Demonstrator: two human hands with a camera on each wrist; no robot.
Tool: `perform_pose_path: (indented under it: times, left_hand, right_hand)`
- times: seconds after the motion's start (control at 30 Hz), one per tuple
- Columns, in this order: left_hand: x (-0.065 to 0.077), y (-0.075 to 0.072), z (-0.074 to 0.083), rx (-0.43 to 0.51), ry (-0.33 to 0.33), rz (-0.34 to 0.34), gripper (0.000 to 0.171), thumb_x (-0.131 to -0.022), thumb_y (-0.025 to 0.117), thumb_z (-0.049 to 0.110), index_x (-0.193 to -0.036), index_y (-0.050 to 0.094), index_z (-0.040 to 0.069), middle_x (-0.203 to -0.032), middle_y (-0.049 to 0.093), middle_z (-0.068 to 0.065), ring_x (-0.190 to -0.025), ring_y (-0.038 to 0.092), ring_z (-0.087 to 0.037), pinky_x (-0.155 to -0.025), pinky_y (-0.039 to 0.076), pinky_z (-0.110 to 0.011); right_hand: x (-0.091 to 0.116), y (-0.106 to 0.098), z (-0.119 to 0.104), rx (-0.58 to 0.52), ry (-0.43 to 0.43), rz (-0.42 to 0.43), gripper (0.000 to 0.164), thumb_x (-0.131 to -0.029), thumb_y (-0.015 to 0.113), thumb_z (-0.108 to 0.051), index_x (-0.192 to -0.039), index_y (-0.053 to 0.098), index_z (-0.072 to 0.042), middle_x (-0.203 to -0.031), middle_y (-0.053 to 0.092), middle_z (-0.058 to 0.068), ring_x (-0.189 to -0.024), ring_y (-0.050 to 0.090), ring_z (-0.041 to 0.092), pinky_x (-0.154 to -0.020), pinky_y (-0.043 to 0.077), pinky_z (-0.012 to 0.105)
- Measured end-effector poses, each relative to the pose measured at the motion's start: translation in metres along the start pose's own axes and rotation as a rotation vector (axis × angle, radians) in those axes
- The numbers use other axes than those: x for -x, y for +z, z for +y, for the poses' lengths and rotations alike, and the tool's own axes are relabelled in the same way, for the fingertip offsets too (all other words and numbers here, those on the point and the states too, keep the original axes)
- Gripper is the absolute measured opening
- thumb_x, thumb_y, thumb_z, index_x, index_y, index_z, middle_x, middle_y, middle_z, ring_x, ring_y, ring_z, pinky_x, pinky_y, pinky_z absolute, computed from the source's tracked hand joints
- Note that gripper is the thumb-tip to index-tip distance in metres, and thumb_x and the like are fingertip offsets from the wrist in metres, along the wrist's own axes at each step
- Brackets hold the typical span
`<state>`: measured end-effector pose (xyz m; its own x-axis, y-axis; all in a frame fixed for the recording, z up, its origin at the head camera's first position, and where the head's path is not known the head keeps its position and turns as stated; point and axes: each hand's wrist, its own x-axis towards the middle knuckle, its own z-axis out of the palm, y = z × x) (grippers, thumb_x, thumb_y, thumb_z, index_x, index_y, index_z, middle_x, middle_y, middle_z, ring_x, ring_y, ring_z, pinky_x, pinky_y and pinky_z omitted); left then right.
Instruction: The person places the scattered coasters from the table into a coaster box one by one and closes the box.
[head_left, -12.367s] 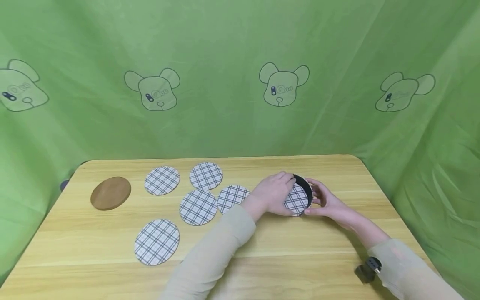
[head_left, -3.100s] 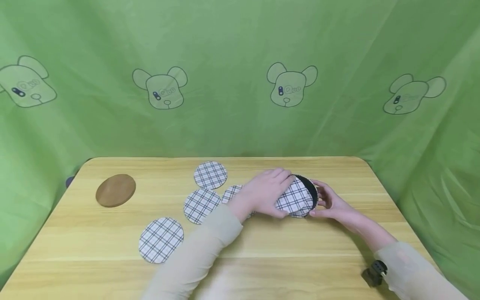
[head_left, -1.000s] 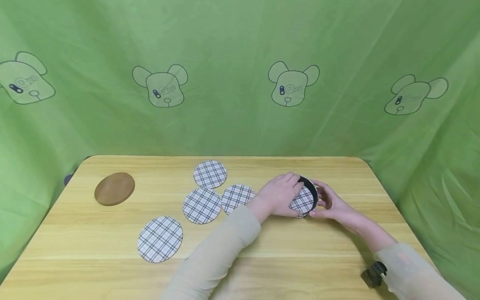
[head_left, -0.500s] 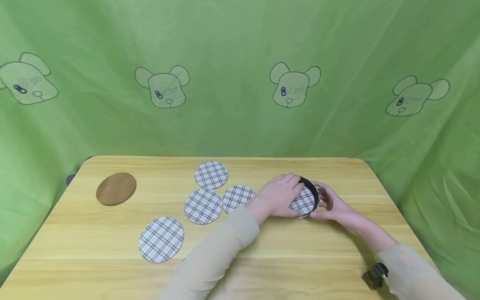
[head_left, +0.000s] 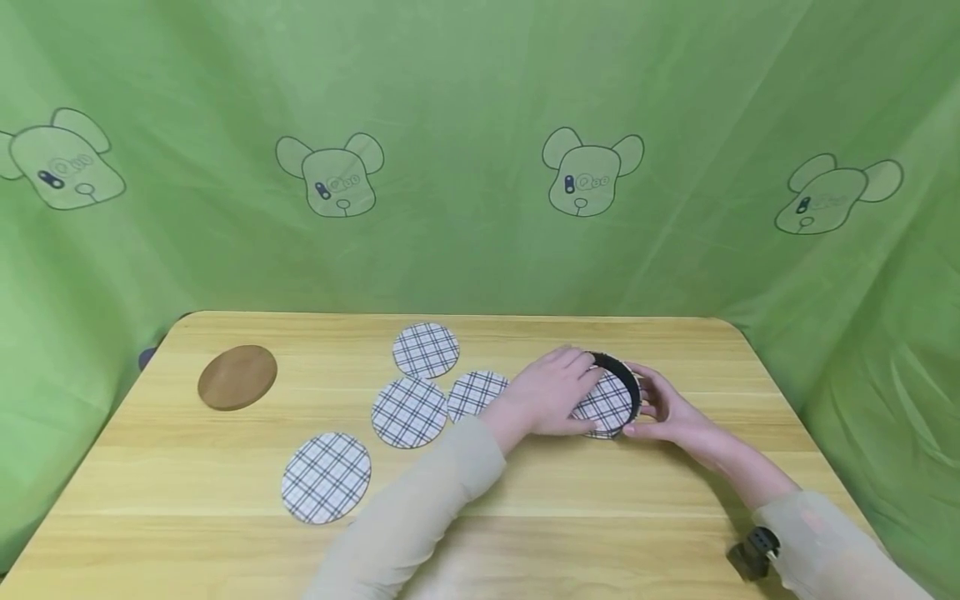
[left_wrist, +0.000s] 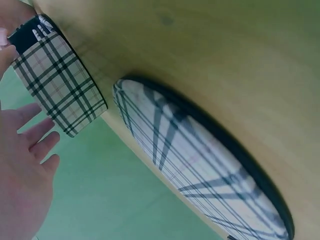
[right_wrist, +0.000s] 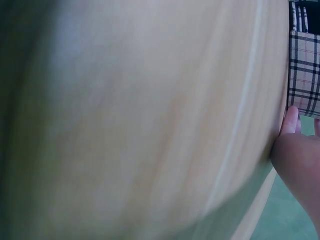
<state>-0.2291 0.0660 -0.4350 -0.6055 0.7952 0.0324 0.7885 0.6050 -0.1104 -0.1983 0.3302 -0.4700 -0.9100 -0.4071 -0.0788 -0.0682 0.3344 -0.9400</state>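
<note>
- Round plaid holder, black inside: we have it on the tabletop, right of middle, opening up.
- Plaid disc inside it, partly hidden; edges of others show at the side notch, can't count.
- Right hand: fingers and thumb curled around the holder's right side, gripping it.
- Left hand: spans the opening from the left, fingers loose and spread, thumb near side; can't tell if it touches the disc.
- Just left of that hand, plaid coaster, partly behind the left sleeve; we see a second coaster beside it, a third coaster behind.
- Fourth coaster nearer, further left.
- Brown round disc, far left, well apart.
- Green curtain behind, mouse-head outlines.
</note>
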Motion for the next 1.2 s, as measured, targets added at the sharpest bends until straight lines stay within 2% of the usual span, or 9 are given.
perform_pose_path:
  times: [0.23, 0.5, 0.67, 0.97, 1.2]
  left_hand:
    - [0.012, -0.004, -0.002, -0.033, 0.016, 0.025, 0.086, -0.100, 0.055, 0.069, -0.163, 0.040, 0.013, -0.166, 0.043, -0.007, -0.157, 0.036, -0.024, -0.139, 0.018, -0.041]
    - [0.031, -0.006, -0.007, -0.018, 0.027, 0.056, 0.078, -0.101, 0.058, 0.062, -0.160, 0.044, 0.014, -0.160, 0.050, -0.005, -0.152, 0.043, -0.022, -0.136, 0.026, -0.039]
    - [0.043, -0.005, -0.010, -0.017, 0.027, 0.054, 0.076, -0.102, 0.057, 0.061, -0.161, 0.044, 0.014, -0.161, 0.050, -0.007, -0.153, 0.043, -0.023, -0.136, 0.026, -0.040]
    - [0.068, -0.009, -0.015, -0.026, 0.052, 0.050, 0.076, -0.102, 0.059, 0.060, -0.160, 0.046, 0.012, -0.164, 0.048, -0.010, -0.154, 0.043, -0.026, -0.136, 0.026, -0.041]
    - [0.092, -0.013, -0.022, -0.010, 0.048, 0.048, 0.077, -0.102, 0.060, 0.058, -0.161, 0.044, 0.012, -0.165, 0.047, -0.011, -0.155, 0.042, -0.028, -0.136, 0.026, -0.042]
  right_hand:
    - [0.000, 0.000, 0.000, -0.003, 0.011, -0.005, 0.102, -0.088, 0.078, 0.001, -0.166, 0.011, 0.003, -0.150, 0.036, 0.038, -0.117, 0.059, -0.002, -0.098, 0.053, 0.014]
    - [-0.001, 0.000, 0.001, 0.002, 0.002, -0.002, 0.101, -0.088, 0.078, 0.002, -0.165, 0.012, 0.003, -0.148, 0.038, 0.038, -0.117, 0.059, -0.002, -0.098, 0.054, 0.014]
    - [0.000, 0.001, 0.001, -0.011, -0.001, -0.002, 0.100, -0.088, 0.077, 0.003, -0.165, 0.013, 0.003, -0.148, 0.037, 0.038, -0.116, 0.061, -0.002, -0.097, 0.056, 0.015]
    - [0.002, 0.001, 0.000, -0.041, 0.004, -0.012, 0.100, -0.089, 0.077, 0.004, -0.166, 0.012, 0.001, -0.149, 0.036, 0.038, -0.115, 0.064, 0.000, -0.097, 0.057, 0.016]
    - [0.001, 0.000, 0.000, -0.037, 0.007, -0.008, 0.100, -0.089, 0.077, 0.003, -0.166, 0.012, 0.002, -0.149, 0.036, 0.039, -0.115, 0.063, -0.001, -0.097, 0.057, 0.016]
